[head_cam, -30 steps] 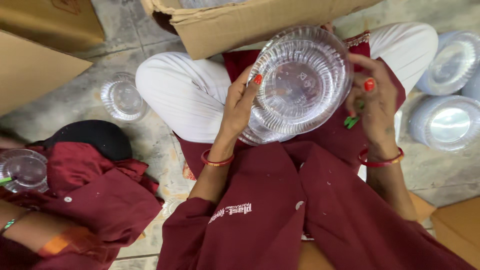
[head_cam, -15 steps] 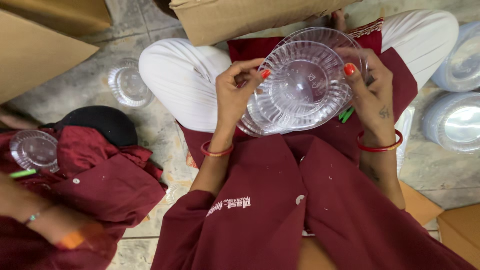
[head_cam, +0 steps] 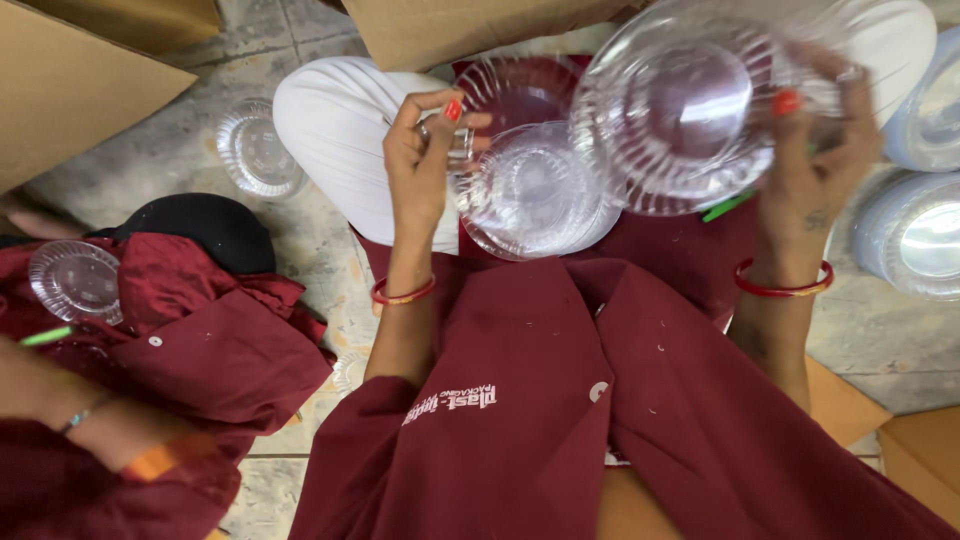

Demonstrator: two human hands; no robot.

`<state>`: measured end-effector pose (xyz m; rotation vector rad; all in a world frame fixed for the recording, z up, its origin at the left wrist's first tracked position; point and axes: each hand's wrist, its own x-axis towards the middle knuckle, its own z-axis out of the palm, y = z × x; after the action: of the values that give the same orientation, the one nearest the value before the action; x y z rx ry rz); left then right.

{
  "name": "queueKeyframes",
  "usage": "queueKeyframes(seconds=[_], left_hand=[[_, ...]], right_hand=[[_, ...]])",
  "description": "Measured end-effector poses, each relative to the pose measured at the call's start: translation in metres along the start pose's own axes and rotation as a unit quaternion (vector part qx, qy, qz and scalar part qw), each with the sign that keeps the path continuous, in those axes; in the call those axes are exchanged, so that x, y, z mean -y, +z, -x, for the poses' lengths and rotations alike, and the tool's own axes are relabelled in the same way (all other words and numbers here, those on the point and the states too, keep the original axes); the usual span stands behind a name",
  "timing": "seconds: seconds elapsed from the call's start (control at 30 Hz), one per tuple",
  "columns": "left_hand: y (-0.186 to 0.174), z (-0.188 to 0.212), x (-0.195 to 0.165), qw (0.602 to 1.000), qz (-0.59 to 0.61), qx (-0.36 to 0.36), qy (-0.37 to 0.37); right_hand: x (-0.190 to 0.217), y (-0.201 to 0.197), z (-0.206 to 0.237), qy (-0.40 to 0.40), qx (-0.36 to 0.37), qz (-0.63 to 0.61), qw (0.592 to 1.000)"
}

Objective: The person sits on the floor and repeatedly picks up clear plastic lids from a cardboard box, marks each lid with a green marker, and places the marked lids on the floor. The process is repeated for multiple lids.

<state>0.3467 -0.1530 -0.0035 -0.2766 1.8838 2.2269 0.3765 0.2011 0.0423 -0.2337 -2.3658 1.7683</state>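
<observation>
I sit cross-legged on the floor in white trousers and a maroon coat. My left hand (head_cam: 425, 150) pinches the rim of a clear ribbed plastic bowl (head_cam: 535, 195) held over my lap. My right hand (head_cam: 815, 165) grips a second clear plastic bowl (head_cam: 680, 110), lifted apart and to the right of the first. Another clear bowl (head_cam: 515, 90) shows just behind them. Both wrists wear red bangles.
A cardboard box (head_cam: 450, 30) stands ahead and another cardboard box (head_cam: 70, 80) at the left. A clear bowl (head_cam: 255, 150) lies on the stone floor. Stacks of bowls (head_cam: 915, 235) sit at the right. A co-worker in maroon (head_cam: 150, 370) at the left holds a bowl (head_cam: 75, 280).
The stacked bowls have come apart: my right hand has pulled one bowl up and to the right, while my left hand keeps the other one lower.
</observation>
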Motion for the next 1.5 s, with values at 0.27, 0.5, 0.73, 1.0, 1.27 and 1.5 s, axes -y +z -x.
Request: queueKeyframes(seconds=[0.27,0.5,0.73,1.0,1.27,1.5], left_hand=[[0.031,0.022,-0.01,0.963,-0.241,-0.006,0.121],[0.08,0.012,-0.029,0.954,-0.28,0.007,0.106],[0.063,0.01,-0.015,0.984,-0.162,0.061,0.04],[0.053,0.012,-0.006,0.988,-0.14,0.058,0.024],[-0.011,0.013,-0.007,0.994,0.043,-0.035,0.097],[-0.04,0.027,-0.029,0.979,0.037,-0.174,0.098]], right_hand=[[-0.034,-0.019,0.006,-0.061,-0.119,0.006,0.991],[-0.006,0.017,0.01,-0.038,-0.027,-0.036,0.998],[-0.005,0.025,0.017,0.033,0.019,-0.079,0.996],[-0.033,0.015,0.012,-0.025,-0.005,-0.035,0.999],[-0.041,-0.024,0.005,-0.104,-0.008,-0.121,0.987],[0.005,0.011,0.007,-0.007,0.05,-0.027,0.998]])
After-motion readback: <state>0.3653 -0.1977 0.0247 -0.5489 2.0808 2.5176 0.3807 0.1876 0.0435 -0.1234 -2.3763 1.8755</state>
